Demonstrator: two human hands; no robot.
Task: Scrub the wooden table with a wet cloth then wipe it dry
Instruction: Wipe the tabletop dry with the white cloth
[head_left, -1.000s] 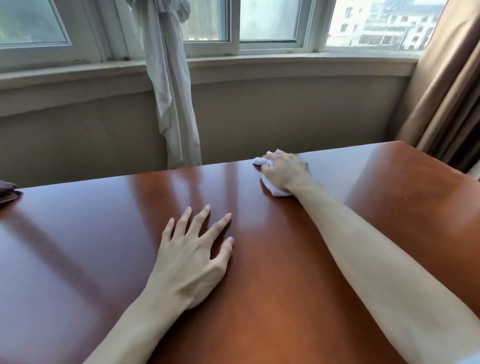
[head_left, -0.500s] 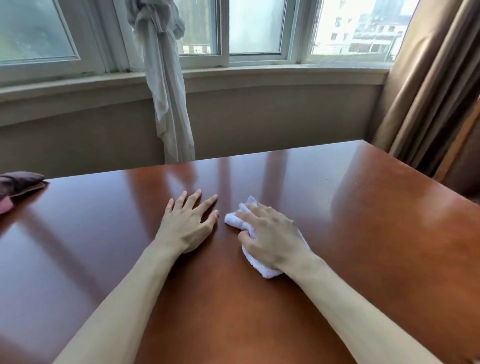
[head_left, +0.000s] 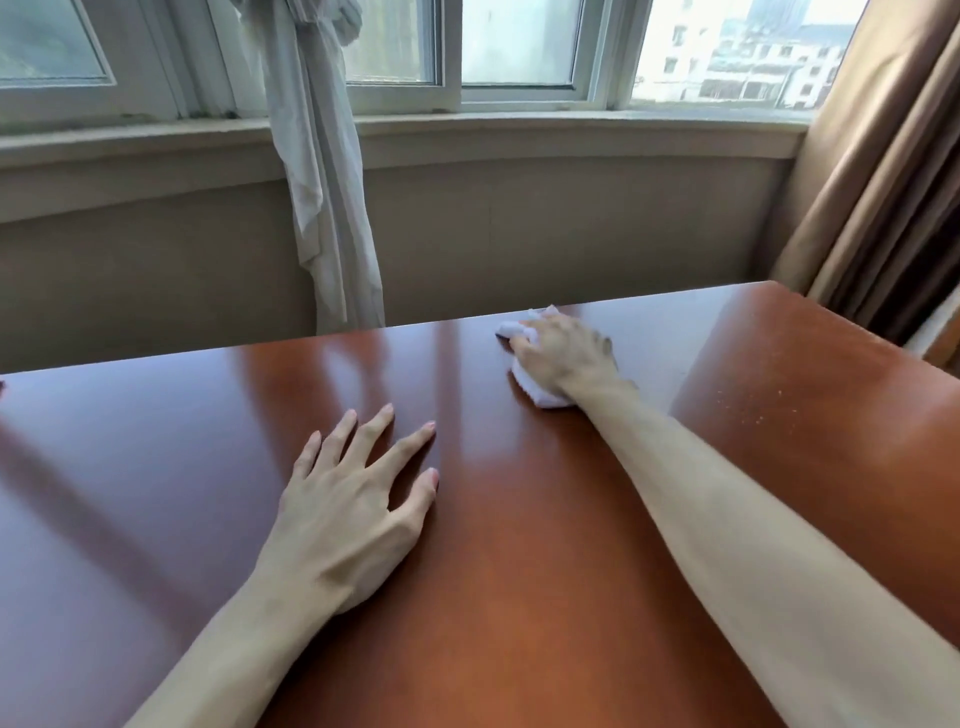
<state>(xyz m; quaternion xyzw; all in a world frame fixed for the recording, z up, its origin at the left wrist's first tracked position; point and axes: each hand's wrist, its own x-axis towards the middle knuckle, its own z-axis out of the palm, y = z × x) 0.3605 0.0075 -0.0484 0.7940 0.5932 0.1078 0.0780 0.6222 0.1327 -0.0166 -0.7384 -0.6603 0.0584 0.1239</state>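
A glossy red-brown wooden table (head_left: 156, 467) fills the lower view. My right hand (head_left: 566, 353) reaches to the table's far edge and grips a bunched white cloth (head_left: 530, 387), pressing it on the wood; the hand covers most of the cloth. My left hand (head_left: 353, 499) lies flat on the table nearer to me, fingers spread and straight, holding nothing. Pale specks dot the table surface at the right (head_left: 769, 405).
A wall and window sill (head_left: 519, 130) run just behind the table's far edge. A knotted white curtain (head_left: 322, 182) hangs at centre left, a brown curtain (head_left: 883, 182) at the right. The table's right corner (head_left: 769, 286) is near the brown curtain.
My right hand with the cloth has pushed from the table's middle, beside my left hand, out to the far edge. The left hand stays flat on the wood.
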